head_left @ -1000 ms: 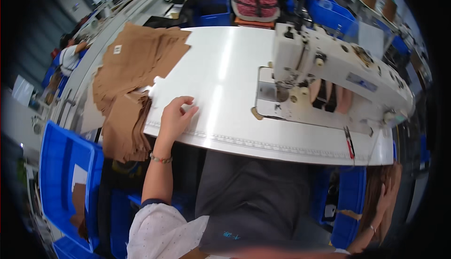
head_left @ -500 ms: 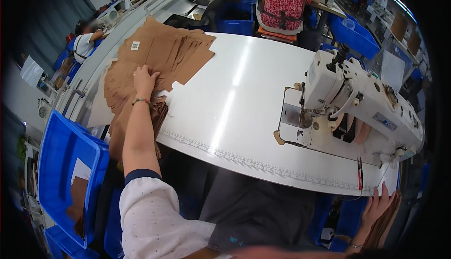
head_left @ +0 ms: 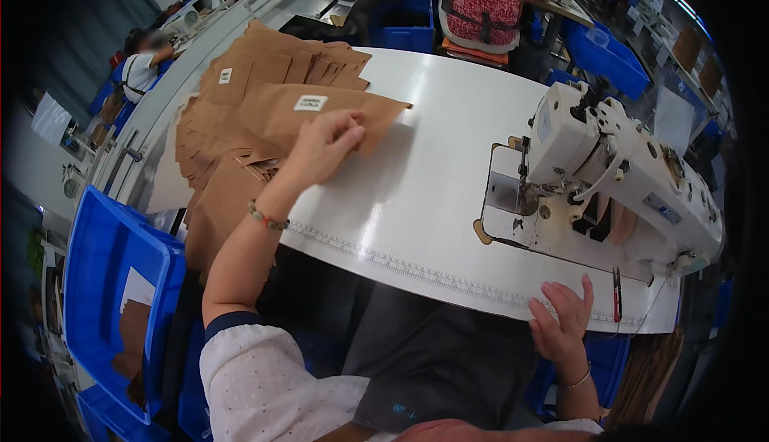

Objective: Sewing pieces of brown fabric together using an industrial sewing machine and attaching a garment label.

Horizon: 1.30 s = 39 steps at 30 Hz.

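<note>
My left hand pinches the edge of a brown fabric piece bearing a white label, lifted at its right end over the white table. Beneath and behind it spreads a fanned pile of brown fabric pieces, with another white label on its upper part. Above the table's front edge hovers my right hand, fingers apart and holding nothing. Close by on its right lie red-handled thread snips. The white sewing machine stands at the right, its needle area facing the fabric.
A ruler strip runs along the front edge of the white table. Blue bins stand at the left. More brown fabric hangs below the table's right corner. Beyond the table sits a person in a red patterned top.
My left hand has moved right, drawing a labelled fabric piece off the pile. My right hand has left the fabric at the right corner and come leftward and up, its fingers spread.
</note>
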Available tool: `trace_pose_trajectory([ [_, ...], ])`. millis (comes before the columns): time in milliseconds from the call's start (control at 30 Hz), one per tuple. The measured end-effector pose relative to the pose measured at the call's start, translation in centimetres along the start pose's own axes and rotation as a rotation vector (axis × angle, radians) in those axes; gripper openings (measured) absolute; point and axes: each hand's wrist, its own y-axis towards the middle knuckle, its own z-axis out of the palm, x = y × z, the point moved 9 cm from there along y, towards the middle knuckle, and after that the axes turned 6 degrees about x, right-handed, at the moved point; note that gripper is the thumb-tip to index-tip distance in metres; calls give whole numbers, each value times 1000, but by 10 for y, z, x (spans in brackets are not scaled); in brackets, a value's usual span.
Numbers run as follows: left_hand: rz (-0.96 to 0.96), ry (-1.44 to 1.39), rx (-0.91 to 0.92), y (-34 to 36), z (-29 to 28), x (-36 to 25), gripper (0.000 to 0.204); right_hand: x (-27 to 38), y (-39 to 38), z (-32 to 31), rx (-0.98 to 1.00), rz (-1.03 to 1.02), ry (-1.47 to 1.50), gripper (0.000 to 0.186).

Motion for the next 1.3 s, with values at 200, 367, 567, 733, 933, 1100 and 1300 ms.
trace_pose_trajectory([
  [200,86,364,408,-84,141,-82,45,36,88,52,4,24,286,50],
  [367,171,-189,165,-95,71,-133,34,36,101,105,296,115,350,60],
  [567,996,-770,-266,-175,-42,-268,6,36,96,102,219,75,349,58],
  [733,1009,-775,-118,-166,-31,-313,15,38,98,101,221,71,327,57],
  [933,998,-881,69,-154,-8,-332,17,36,93,103,188,69,324,56],
  [1100,931,-1087,341,-141,23,-342,19,35,94,107,213,96,335,56],
  [1300,723,-1467,733,-131,72,-356,22,41,103,102,255,75,185,55],
])
